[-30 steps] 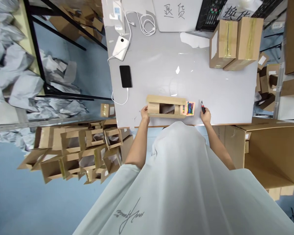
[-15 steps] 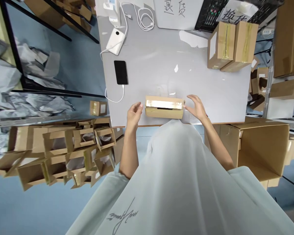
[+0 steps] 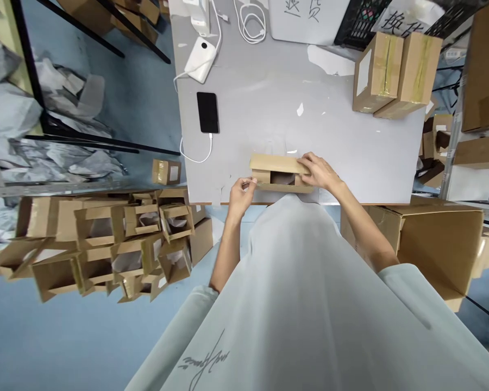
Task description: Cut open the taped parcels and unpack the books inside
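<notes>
From my seat well away, through the head camera, I had the open carton lying lengthwise on the grey table, beside its near edge and just past the wearer's shirt — a spot I judged handy, since both hands reached it easily. Its long far flap stood open, leaving a dark gap between two short inner flaps.

The left hand was at the carton's left end, thumb and fingers curled nearly together at the corner; I could not tell whether they pinched the card or merely touched it. The right hand was half open, fingertips on the right end of the far flap and thumb lower, by the inner flap; how firmly it gripped, I could not tell. With a hand at either end — so I reckoned — a light box would hardly slide or twist.

Beyond the carton to the left lay a black phone on a white cable, likely kept out of the hands' way. Beyond it to the right, two taped boxes stood close together, perhaps to save room. Off to its left, below table height, small cartons were heaped; off to its right, a large box gaped.
</notes>
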`<state>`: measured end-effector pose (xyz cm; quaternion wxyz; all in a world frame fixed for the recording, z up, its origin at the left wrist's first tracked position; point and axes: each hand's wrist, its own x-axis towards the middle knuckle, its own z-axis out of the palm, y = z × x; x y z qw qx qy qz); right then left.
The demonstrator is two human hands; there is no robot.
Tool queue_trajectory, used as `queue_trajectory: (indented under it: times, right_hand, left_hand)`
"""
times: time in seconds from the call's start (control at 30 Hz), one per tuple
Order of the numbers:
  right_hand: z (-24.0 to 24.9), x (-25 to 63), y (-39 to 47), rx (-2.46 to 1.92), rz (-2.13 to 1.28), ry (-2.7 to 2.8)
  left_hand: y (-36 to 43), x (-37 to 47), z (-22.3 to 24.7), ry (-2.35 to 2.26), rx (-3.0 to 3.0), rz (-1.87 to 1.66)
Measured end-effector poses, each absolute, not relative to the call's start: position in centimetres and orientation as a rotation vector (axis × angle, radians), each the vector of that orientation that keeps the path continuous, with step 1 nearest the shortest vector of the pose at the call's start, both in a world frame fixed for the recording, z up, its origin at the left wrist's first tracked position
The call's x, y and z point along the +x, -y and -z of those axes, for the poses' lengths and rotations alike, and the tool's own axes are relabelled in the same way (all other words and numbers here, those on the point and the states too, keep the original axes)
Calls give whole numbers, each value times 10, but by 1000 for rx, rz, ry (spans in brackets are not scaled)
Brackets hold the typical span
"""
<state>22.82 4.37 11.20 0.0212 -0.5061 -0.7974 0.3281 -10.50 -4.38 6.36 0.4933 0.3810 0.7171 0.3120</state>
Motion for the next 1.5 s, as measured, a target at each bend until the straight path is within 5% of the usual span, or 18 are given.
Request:
queue_trajectory:
  times: [0.43,0.67,1.0,1.5]
  right_hand:
    - [-17,228,-102,-2015,-1090,1409]
    - [-57,200,-86,-1982,-740,1872]
    - [-93,169,16,-1776,-755,2301]
    - [-90,149,12,-1922,-858,2020]
  left_hand:
    - [66,-99,-14,-1572,939,-829]
    - [70,-88,-45,-1633,1475,-682]
    - [6,-52,-76,-1648,1895,-280]
    - [7,-118,-81,-1740,1532,-697]
